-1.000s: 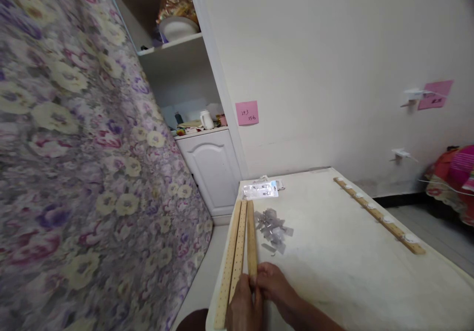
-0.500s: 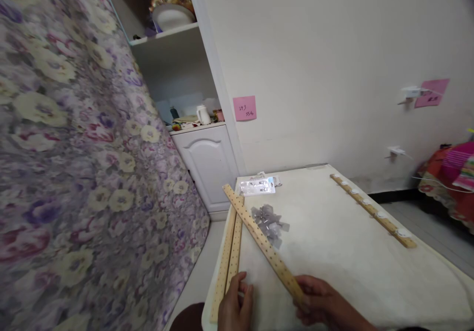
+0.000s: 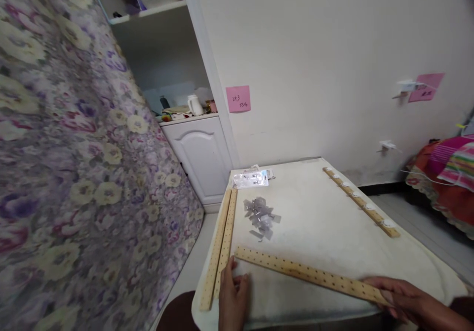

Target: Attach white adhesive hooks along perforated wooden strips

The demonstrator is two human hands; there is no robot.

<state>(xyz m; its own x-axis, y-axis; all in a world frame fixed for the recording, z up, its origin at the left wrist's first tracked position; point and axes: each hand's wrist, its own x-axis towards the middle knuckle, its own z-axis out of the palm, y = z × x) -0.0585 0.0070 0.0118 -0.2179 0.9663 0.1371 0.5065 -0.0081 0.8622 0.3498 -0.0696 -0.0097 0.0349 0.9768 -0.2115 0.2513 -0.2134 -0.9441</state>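
Clock centred on the table [image 3: 307, 197], 12 toward the wall. Nearest us, at approx 4 o'c, our R hand [image 3: 411, 299] has its fingers closed round the R end of a perforated wooden strip [image 3: 307, 272]. That strip runs across the near part of the table to approx 8 o'c, its L end farther from us than the R, w/ rows of small holes showing on the upper face. At approx 7 o'c, our L hand [image 3: 234, 294] is half open, thumb and fingers loosely curled w/ a gap btwn, nothing in its grip. Its fingertip is v. near the strip's L end; at this angle we can't tell if they touch.

Just past it, 8 to 9 o'c, two more drilled strips [image 3: 217, 252] lie side by side along the table's L edge. Approx 10 o'c, we've a loose heap of small greyish translucent pcs [image 3: 261, 215]. Approx 2 o'c, a wooden bar w/ white round pcs [image 3: 376, 217] lies along the R edge. At 11 o'c, clear blister packs [image 3: 249, 179] lie at the far L corner.

Beyond the table: floral curtain [image 3: 74, 173] at 9 o'c, white cupboard [image 3: 200, 158] at 10, pink note [image 3: 238, 99] on the wall at 11.
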